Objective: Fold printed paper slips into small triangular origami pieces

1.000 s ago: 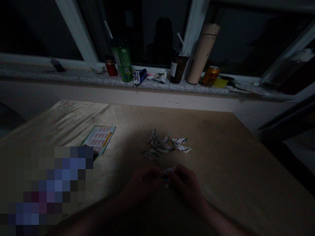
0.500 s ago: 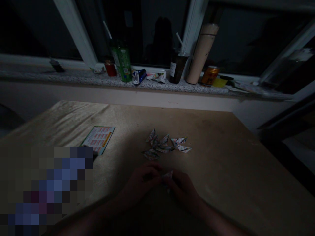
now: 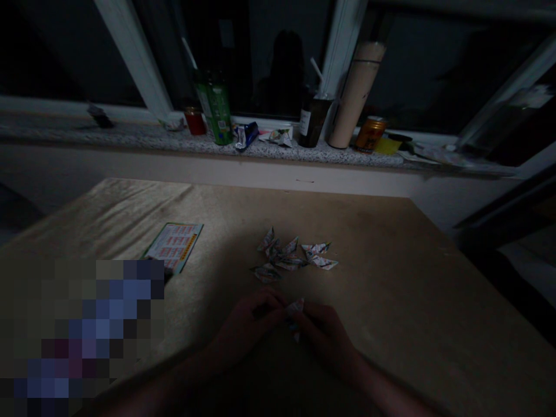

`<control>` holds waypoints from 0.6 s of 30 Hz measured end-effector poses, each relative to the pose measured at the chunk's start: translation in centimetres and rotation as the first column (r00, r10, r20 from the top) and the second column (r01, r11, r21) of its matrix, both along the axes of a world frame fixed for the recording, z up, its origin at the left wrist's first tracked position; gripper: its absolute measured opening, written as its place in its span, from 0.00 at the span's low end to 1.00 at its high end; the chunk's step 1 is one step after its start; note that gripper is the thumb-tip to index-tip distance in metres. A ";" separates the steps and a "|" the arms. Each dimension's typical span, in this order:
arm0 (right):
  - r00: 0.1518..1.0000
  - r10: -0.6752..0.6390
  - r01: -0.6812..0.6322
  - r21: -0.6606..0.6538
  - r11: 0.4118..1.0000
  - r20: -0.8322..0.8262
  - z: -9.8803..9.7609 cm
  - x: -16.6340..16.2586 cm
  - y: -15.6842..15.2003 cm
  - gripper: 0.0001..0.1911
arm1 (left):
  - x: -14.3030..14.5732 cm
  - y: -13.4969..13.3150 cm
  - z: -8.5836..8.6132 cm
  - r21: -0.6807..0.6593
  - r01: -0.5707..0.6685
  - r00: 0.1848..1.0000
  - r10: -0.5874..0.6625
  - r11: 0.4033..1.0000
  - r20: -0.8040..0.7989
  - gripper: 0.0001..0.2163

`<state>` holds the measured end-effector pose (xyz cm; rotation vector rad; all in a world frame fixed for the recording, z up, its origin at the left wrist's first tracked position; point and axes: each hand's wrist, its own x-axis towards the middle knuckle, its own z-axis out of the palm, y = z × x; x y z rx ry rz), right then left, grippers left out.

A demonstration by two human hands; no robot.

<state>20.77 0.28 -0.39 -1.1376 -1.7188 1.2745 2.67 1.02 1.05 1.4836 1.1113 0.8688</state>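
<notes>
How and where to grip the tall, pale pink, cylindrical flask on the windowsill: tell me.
Wrap the middle of the flask, below its thin dark ring, probably from the front: it stands on its base, straight-sided, flanked by a dark, white-labelled cup and a gold metal can.

Small folded printed-paper piece [image 3: 296,307], lower centre: matt, creased. Pointed multicoloured folded-paper pieces [image 3: 322,262], centre: same matt look, crisp edges. Broad tan tabletop [image 3: 369,231]: smooth, faint sheen, wrinkled towards left of frame. Grey speckled stone-like windowsill [image 3: 152,139], across upper frame. Blue-and-silver crumpled foil-like wrapper [image 3: 247,135], upper centre: shiny. Orange-gold cylindrical metal can [image 3: 370,134], upper right: glossy.
</notes>
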 end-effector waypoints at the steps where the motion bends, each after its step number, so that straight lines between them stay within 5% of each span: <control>1: 1.000 -0.011 0.011 -0.020 1.000 -0.011 0.0 0.1 0.0 0.18 | 0.0 0.0 0.0 -0.012 -0.017 1.000 0.016 1.000 -0.004 0.05; 9: 0.997 -0.024 0.019 -0.065 0.998 -0.072 0.7 0.1 0.2 0.11 | -0.1 0.0 -0.3 -0.047 -0.077 0.991 0.071 0.996 -0.110 0.07; 18: 0.979 -0.103 0.086 -0.102 0.991 -0.176 -0.1 -0.1 0.1 0.11 | 0.1 -0.4 0.0 -0.020 0.081 0.984 -0.083 0.997 -0.156 0.15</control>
